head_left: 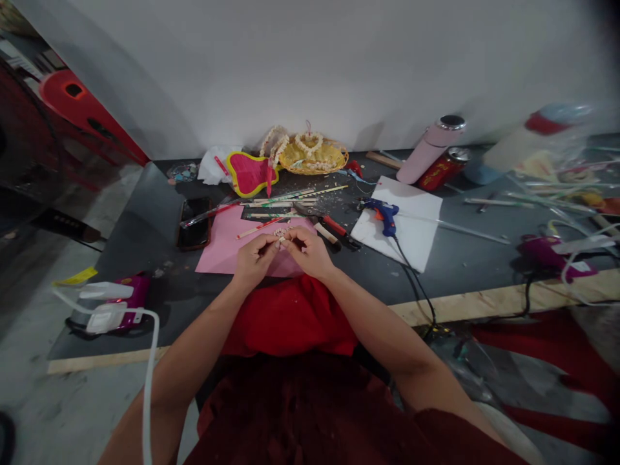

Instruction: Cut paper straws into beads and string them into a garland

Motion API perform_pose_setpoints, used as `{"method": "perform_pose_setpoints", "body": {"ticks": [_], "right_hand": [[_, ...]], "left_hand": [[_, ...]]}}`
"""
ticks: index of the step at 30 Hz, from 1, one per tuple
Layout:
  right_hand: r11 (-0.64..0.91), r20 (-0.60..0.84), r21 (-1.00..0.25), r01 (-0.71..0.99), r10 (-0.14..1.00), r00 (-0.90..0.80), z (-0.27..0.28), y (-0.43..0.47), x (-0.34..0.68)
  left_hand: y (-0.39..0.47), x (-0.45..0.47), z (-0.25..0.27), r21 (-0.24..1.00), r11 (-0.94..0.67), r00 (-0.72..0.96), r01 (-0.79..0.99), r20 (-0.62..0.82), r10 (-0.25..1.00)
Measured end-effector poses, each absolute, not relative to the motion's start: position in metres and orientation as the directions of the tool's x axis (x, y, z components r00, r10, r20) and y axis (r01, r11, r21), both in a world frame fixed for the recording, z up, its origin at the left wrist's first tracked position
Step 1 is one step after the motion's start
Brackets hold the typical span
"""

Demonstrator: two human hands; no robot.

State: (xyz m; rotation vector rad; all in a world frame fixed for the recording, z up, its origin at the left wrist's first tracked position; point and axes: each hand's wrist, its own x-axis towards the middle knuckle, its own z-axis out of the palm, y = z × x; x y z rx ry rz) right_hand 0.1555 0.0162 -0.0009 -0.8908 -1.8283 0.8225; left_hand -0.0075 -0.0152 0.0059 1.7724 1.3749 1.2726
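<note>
My left hand (pixel 255 259) and my right hand (pixel 308 254) meet over a pink sheet (pixel 220 242) at the table's front edge. Both pinch a small pale beaded piece (pixel 281 232) between thumb and fingers; the fingertips hide much of it. Just beyond lie thin printed sticks (pixel 285 204), some with red or green marks. Right of my hands are red-handled pliers (pixel 334 225) and a tool with a pale wooden handle (pixel 325 234). A blue glue gun (pixel 385 214) rests on a white board (pixel 419 242), its cord hanging over the edge.
A yellow basket (pixel 314 165) holding pale beaded loops stands by the wall. Left are a phone (pixel 194 223), a pink-and-yellow tray (pixel 248 173) and a purple power socket (pixel 135 294) with a white cable. A pink flask (pixel 429 150) and a red can (pixel 444 169) stand right.
</note>
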Motion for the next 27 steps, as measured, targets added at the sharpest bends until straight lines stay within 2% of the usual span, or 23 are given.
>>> {"method": "perform_pose_setpoints", "body": {"ticks": [3,6,8,12,15,20,27], "right_hand": [[0.529,0.431,-0.764,0.369,0.844,-0.319,-0.006,0.024,0.16],[0.463,0.351,-0.666,0.585,0.887,-0.301,-0.013,0.032,0.164],[0.436,0.31,-0.616,0.656,0.9,-0.307,-0.016,0.035,0.165],[0.437,0.286,-0.563,0.701,0.899,-0.331,-0.013,0.037,0.169],[0.413,0.326,-0.471,0.78,0.903,-0.281,-0.003,0.038,0.18],[0.191,0.312,-0.3,0.935,0.945,-0.093,0.003,0.04,0.201],[0.127,0.22,-0.243,0.962,0.973,-0.073,-0.007,0.046,0.206]], "left_hand": [[-0.012,-0.009,0.004,0.874,-0.285,-0.03,0.394,0.322,0.946],[-0.009,-0.01,0.0,0.918,-0.248,-0.129,0.308,0.299,0.945],[-0.007,-0.01,-0.002,0.944,-0.235,-0.18,0.233,0.28,0.943],[-0.006,-0.009,0.0,0.978,-0.178,-0.228,0.113,0.2,0.953],[-0.006,-0.009,0.002,0.989,-0.138,-0.244,0.052,0.146,0.959],[-0.005,-0.009,0.002,0.99,-0.14,-0.224,0.001,0.137,0.965],[-0.006,-0.008,0.003,0.992,-0.124,-0.221,-0.017,0.118,0.968]]}}
